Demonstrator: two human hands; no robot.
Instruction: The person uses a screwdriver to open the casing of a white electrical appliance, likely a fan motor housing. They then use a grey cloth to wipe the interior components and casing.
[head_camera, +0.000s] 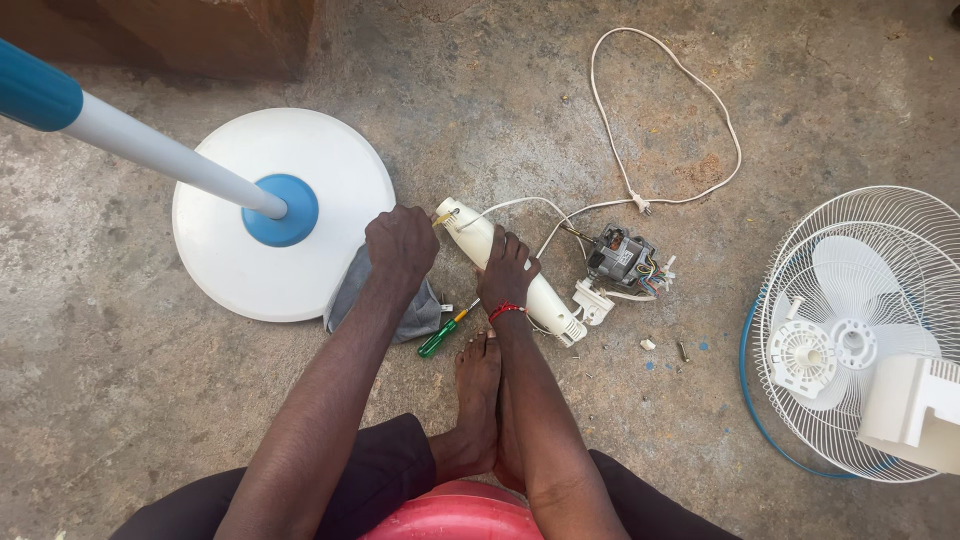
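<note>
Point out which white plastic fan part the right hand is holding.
The long white plastic tube housing, lying between both hands. The right hand grips its middle. The round white base and the white boxy casing on the fan grille lie untouched.

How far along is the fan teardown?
Done: the wire grille with the blades lies off to the side, and the motor sits bare on the concrete, wires still attached. In hand: the right hand pins the white neck housing while the left hand works at its cable end. Left: the green screwdriver lies unused; the stand base is still assembled.
</note>
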